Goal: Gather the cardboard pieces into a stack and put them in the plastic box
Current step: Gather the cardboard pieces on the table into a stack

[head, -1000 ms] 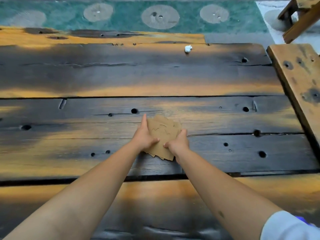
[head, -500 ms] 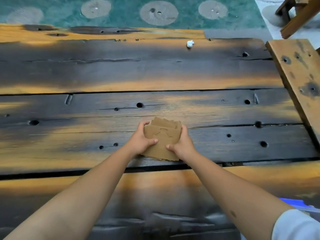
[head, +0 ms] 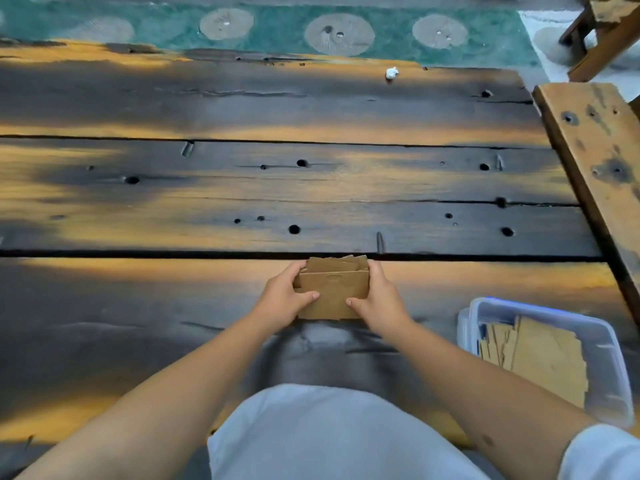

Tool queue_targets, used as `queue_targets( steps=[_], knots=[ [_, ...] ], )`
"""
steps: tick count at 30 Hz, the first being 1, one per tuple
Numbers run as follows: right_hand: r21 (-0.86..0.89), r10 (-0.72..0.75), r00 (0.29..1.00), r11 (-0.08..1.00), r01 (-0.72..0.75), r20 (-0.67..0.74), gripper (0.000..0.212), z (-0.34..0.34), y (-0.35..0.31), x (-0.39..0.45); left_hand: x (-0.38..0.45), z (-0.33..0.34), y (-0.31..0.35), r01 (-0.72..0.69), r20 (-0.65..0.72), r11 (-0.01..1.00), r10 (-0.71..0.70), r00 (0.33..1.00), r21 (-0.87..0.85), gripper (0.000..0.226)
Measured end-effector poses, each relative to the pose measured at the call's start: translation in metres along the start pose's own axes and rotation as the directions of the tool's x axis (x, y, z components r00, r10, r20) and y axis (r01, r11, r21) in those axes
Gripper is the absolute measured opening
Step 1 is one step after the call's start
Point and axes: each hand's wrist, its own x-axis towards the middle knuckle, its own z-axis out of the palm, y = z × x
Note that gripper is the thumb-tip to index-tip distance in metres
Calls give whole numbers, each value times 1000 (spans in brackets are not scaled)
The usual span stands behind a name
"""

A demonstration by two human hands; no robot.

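Note:
A stack of brown cardboard pieces (head: pixel 333 292) is held upright on its edge above the dark wooden table, near its front. My left hand (head: pixel 284 299) grips the stack's left side and my right hand (head: pixel 379 301) grips its right side, thumbs on the near face. A clear plastic box (head: pixel 602 344) with a blue rim sits at the lower right, to the right of my right forearm. Several cardboard pieces (head: pixel 540 355) lie inside it.
A small white crumpled scrap (head: pixel 391 73) lies near the table's far edge. A wooden plank (head: pixel 595 147) runs along the right side. A green patterned rug (head: pixel 277 29) and a wooden stool leg (head: pixel 602 32) lie beyond the table.
Both hands lifted the cardboard stack off the table, squared it upright and drew it toward my body. The view tilted down, and the plastic box came into sight at the lower right.

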Motion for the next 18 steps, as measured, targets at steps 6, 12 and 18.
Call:
queue_targets(
  steps=[6, 12, 18],
  knots=[
    [-38, -37, 998, 999, 35, -47, 40, 11, 16, -56, -56, 11, -7, -122, -74, 971, 140, 987, 204, 31],
    [-45, -43, 999, 998, 42, -31, 38, 22, 27, -85, -90, 15, -7, -123, -43, 922, 149, 988, 367, 27],
    [-88, -72, 996, 994, 68, -43, 43, 27, 27, -90, -98, 21, -7, -61, -29, 931, 76, 997, 360, 40]
  ],
)
